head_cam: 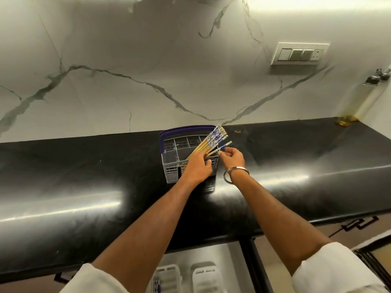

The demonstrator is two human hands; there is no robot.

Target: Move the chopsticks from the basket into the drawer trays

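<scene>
My right hand (231,158) pinches a single chopstick (222,147) between thumb and fingertips, near its blue-patterned end; the stick lies tilted, its lower end running toward my left hand (197,166), whose fingers curl round the lower part of the bundle of chopsticks (208,142) at the basket's near right corner; I think the single stick passes under those fingers too, though the view is too small to be sure. The bundle leans up and to the right, patterned ends fanned above the rim, yellow shafts going down into the right-hand compartment of the grey basket (172,168); its other compartments show only bare dividers. The basket, with a blue handle (186,130), stands on the black counter (84,176) against the marble wall (127,60). Below the counter edge the drawer (230,254) is open; white trays (204,275) lie in it, and the left one holds something blue-patterned.
</scene>
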